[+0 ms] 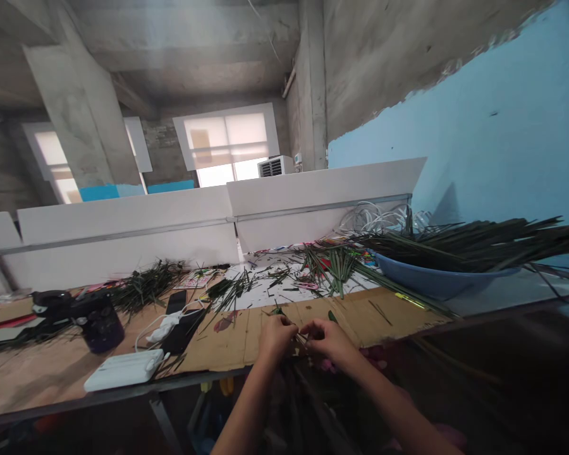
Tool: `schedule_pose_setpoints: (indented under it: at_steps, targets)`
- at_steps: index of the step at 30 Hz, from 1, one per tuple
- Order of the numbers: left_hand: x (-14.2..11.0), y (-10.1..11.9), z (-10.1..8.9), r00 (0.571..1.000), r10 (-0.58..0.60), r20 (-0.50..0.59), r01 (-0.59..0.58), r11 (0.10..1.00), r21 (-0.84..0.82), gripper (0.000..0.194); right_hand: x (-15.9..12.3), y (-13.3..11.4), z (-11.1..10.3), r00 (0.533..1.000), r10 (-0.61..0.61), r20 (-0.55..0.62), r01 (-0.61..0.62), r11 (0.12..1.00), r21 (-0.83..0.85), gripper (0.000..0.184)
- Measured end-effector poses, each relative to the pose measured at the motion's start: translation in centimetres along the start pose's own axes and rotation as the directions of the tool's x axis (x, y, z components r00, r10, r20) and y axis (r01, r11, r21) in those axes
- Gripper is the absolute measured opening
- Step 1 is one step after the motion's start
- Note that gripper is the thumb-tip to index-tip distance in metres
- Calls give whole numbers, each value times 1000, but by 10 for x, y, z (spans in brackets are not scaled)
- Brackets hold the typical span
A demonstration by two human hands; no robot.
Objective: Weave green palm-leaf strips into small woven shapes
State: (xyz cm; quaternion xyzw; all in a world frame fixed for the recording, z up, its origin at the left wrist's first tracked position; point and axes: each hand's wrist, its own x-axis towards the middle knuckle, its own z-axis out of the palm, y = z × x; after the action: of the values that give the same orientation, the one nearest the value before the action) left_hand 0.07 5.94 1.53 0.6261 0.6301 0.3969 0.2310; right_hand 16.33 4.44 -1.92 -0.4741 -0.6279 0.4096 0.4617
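At the front edge of a flattened cardboard sheet (pixel 246 347), my left hand (pixel 275 338) and my right hand (pixel 330 341) are close together. Both have their fingers bent into a pinch. Thin pale leaf strips (pixel 301 340) run between the fingertips, held from both sides. A small tuft of green leaf (pixel 278 309) shows just beyond my left hand. A single green leaf piece (pixel 332 316) is on the cardboard behind my right hand. The fingers cover most of what they grip.
A blue basin (pixel 446 281) heaped with long dark leaves stands at right. Cut leaf strips (pixel 329 268) lie behind the cardboard, with another leaf pile (pixel 146 284) farther left. Also at left are a white power bank (pixel 123 370), a dark cup (pixel 99 325) and a phone (pixel 176 302).
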Motion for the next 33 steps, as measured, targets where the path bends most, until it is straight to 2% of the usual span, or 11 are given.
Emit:
schedule_pose_setpoints:
  at_steps: [3, 6, 9, 13, 16, 19, 22, 26, 33]
  targets:
    - [-2, 8, -3, 998, 64, 18, -66, 989, 135, 9, 1, 0, -6, 998, -31, -51, 24, 992, -121, 20]
    - [-5, 14, -7, 988, 151, 30, -153, 967, 203, 9, 3, -3, -12, 994, -80, -80, 63, 978, -198, 13]
    - [-5, 15, -10, 972, 231, 35, -234, 952, 199, 8, 6, -6, -15, 989, -116, -88, 95, 971, -218, 15]
    - [-6, 4, -12, 952, 306, 13, -304, 943, 135, 13, 9, -4, -18, 986, -126, -112, 102, 974, -202, 24]
    - [-10, -5, -10, 946, 323, -8, -321, 942, 102, 15, 11, -1, -19, 980, -135, -146, 103, 973, -205, 27]
    - [-17, -9, -5, 936, 353, 0, -352, 933, 77, 9, 11, -1, -18, 974, -149, -170, 109, 968, -225, 26]
    - [-21, -7, 1, 924, 383, 11, -382, 922, 63, 25, 12, -3, -15, 972, -163, -171, 119, 963, -241, 27]
    - [-22, -6, 6, 923, 385, -12, -385, 922, 45, 15, 13, -7, -13, 970, -180, -165, 133, 956, -262, 27]
    - [-23, -11, 5, 930, 356, -90, -361, 932, -36, 15, 12, -11, -14, 962, -221, -158, 157, 926, -344, 21]
